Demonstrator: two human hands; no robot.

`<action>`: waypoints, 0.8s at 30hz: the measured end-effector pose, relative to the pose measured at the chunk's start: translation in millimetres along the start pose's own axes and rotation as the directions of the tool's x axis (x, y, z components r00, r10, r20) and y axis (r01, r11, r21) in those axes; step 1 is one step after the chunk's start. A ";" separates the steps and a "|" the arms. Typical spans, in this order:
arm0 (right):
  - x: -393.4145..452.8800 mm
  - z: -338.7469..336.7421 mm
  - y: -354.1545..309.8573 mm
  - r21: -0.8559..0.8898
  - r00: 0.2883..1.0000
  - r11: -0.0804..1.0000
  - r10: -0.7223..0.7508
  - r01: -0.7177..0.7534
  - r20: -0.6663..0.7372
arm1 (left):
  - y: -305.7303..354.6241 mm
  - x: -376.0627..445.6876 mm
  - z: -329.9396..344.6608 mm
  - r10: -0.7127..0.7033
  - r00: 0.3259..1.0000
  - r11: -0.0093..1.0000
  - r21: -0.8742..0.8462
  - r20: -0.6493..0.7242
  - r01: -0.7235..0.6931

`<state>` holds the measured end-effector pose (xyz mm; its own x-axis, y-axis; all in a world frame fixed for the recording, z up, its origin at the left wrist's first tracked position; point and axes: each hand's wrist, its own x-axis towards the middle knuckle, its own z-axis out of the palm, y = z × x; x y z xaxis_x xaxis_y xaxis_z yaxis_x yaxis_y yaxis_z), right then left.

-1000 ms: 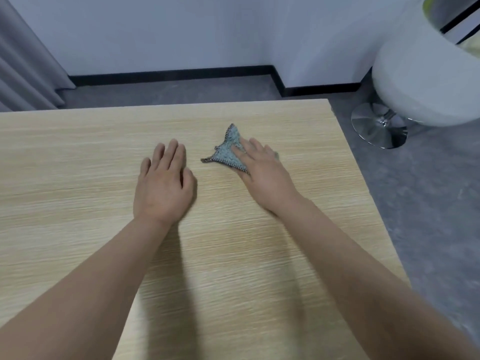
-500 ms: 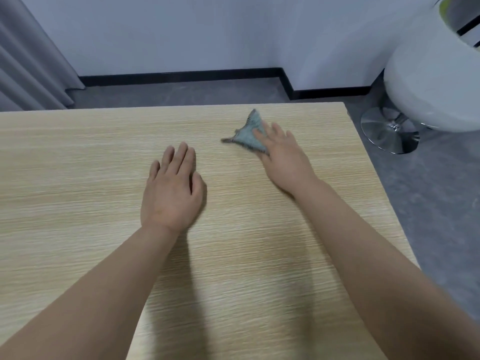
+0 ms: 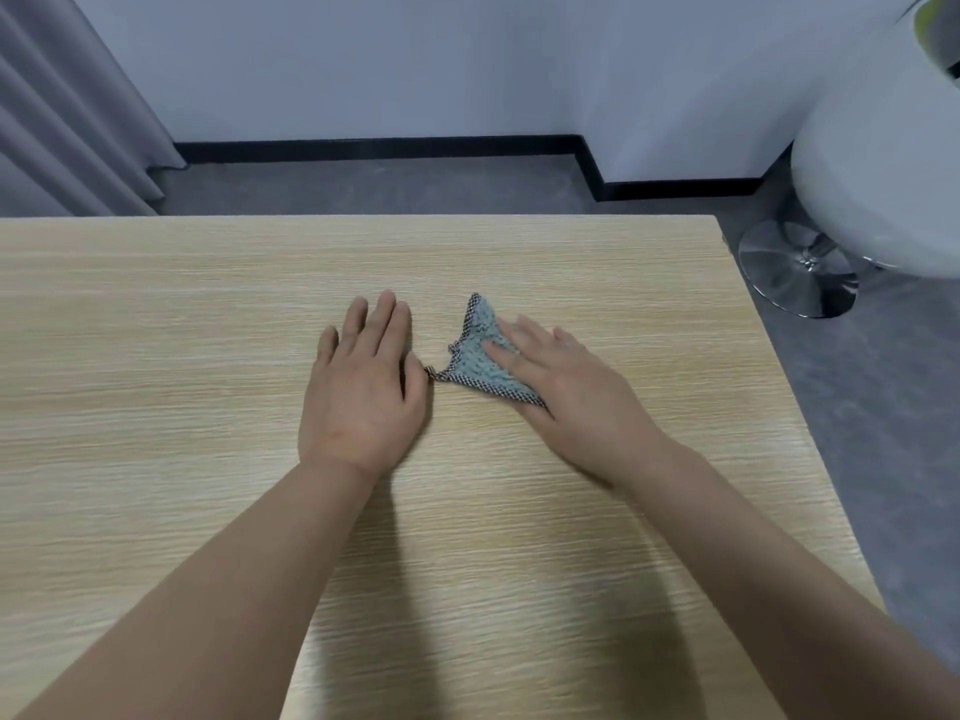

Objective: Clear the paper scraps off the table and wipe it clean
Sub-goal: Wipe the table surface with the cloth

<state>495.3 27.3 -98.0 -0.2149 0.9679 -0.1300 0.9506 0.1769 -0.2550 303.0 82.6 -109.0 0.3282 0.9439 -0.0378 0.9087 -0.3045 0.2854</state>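
A small grey-green cloth [image 3: 475,356] with a dark checked border lies on the light wooden table [image 3: 156,330], right of its middle. My right hand [image 3: 566,387] presses flat on the cloth's right part, fingers spread over it. My left hand [image 3: 366,389] rests palm down on the bare wood just left of the cloth, fingers together, holding nothing. The cloth's left corner reaches the thumb side of my left hand. No paper scraps are in view.
The table's right edge [image 3: 789,407] runs diagonally down the right side, with grey floor beyond. A white round chair [image 3: 883,163] on a chrome disc base [image 3: 797,270] stands at the far right. Grey curtains [image 3: 57,122] hang at the left by the wall.
My right hand has slid the cloth back from the far edge toward me and to the left, close to my left hand. The left hand has stayed flat on the table.
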 end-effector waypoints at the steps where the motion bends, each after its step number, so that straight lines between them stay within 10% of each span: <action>1: 5.2 -2.4 4.4 -0.015 1.000 1.000 0.008 -0.008 -0.002 | 0.1 0.2 -0.1 0.003 1.000 1.000 0.004 0.001 -0.003; 13: 113.1 -21.8 77.3 0.051 0.806 0.819 0.571 -0.571 -0.153 | 0.0 -0.8 -1.3 0.005 1.000 1.000 0.016 0.014 -0.005; 24: 57.2 -3.6 -3.1 -0.014 0.998 1.000 0.021 -0.022 -0.062 | 1.4 0.0 -2.1 0.006 1.000 1.000 0.011 -0.003 -0.006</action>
<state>480.8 82.8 -101.2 -0.1810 0.9806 -0.0756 0.9581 0.1585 -0.2384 303.7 82.4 -106.6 0.3327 0.9424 -0.0330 0.9095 -0.3115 0.2752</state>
